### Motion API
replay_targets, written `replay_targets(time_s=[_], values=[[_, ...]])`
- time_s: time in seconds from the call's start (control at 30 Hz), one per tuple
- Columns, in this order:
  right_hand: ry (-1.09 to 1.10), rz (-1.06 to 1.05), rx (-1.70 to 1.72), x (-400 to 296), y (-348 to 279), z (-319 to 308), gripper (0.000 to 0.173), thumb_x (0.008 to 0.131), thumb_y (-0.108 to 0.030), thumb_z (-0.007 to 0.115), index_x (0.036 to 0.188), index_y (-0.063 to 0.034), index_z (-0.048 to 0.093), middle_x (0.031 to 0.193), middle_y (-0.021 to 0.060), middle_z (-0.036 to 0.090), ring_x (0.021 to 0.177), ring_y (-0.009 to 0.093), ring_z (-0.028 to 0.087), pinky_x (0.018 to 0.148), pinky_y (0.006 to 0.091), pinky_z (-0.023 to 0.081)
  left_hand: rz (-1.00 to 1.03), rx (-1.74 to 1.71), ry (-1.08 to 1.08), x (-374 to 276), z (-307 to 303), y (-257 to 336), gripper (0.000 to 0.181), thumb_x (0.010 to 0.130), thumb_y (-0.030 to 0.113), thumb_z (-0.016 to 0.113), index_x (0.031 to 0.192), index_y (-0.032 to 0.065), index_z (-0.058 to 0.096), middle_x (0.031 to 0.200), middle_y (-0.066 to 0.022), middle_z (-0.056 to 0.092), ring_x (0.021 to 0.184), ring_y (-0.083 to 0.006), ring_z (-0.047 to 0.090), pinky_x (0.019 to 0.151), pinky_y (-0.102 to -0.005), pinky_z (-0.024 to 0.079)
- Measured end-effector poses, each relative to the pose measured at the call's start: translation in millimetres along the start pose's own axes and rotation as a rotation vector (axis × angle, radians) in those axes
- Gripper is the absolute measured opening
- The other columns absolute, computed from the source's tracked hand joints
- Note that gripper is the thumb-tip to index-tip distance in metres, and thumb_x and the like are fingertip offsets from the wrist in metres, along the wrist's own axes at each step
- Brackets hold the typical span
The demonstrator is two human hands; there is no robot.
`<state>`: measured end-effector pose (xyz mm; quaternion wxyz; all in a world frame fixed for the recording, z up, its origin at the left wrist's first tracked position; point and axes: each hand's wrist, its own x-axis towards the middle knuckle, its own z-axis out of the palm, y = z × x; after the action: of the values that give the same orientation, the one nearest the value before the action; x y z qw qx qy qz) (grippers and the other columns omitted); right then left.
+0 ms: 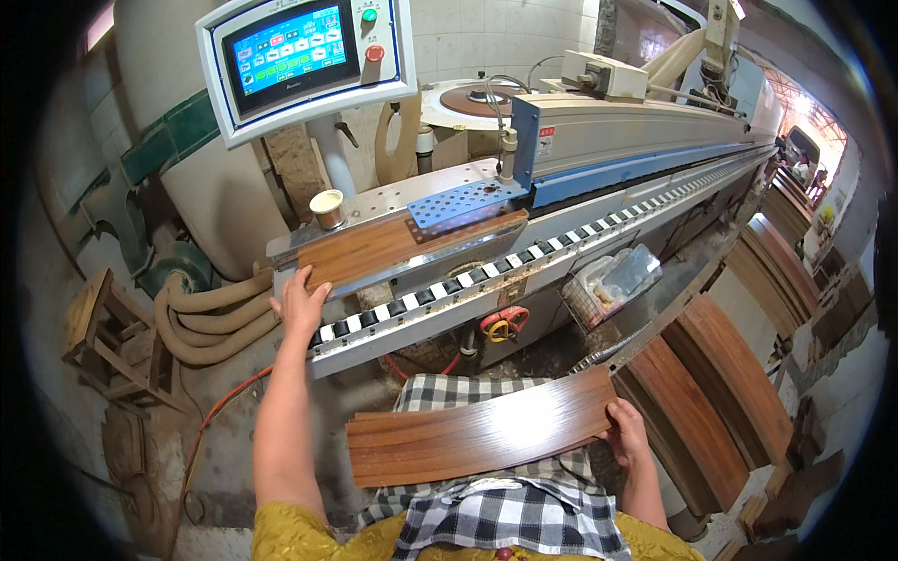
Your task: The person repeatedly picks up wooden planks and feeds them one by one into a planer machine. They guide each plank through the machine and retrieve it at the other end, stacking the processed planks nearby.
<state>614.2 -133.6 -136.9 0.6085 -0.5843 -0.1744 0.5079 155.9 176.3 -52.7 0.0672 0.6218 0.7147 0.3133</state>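
My left hand [302,303] rests with spread fingers against the near-left end of a wood-grain board [358,254]. That board lies flat on the infeed table of an edge banding machine, its far part beneath a blue perforated guard plate [459,203]. Across my lap, on a black-and-white checked cloth [515,515], lies a glossy brown wood-grain board [449,438] with at least one more under it. My right hand [628,428] grips its right end, thumb on top. The fingers below the board are partly hidden.
A roller conveyor track [449,284] runs along the machine. Above stands a lit control panel [291,49]. A tin can [327,209] sits behind the infeed table. Stacked boards [694,414] stand to my right. A wire basket [603,294] and red-and-yellow-handled tools [504,324] hang in front.
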Motion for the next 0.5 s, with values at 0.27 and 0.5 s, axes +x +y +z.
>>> replay_targets(time_s=[0.27, 0.5], values=[[-0.127, -0.039, 0.005, -10.9, -13.6, 7.2, 0.028, 0.091, -0.028, 0.053, 0.102, -0.0029, 0.055, 0.076, 0.0076, 0.062, 0.056, 0.015, 0.06, 0.049, 0.0258, 0.051, 0.038, -0.007, -0.034, -2.8, 31.0, 46.6, 0.06, 0.081, 0.042, 0.059, 0.131, 0.0107, 0.045, 0.136, -0.0145, 0.044, 0.13, -0.0274, 0.034, 0.108, -0.0578, 0.005], [-0.233, -0.155, 0.156, -5.7, -3.0, -8.8, 0.033, 0.092, -0.029, 0.051, 0.106, 0.0011, 0.052, 0.081, 0.0116, 0.064, 0.06, 0.018, 0.064, 0.051, 0.0266, 0.055, 0.053, -0.794, 0.02, 6.1, 38.4, 6.8, 0.051, 0.089, 0.023, 0.057, 0.133, 0.005, 0.04, 0.132, -0.0177, 0.047, 0.12, -0.0234, 0.047, 0.102, -0.035, 0.033]])
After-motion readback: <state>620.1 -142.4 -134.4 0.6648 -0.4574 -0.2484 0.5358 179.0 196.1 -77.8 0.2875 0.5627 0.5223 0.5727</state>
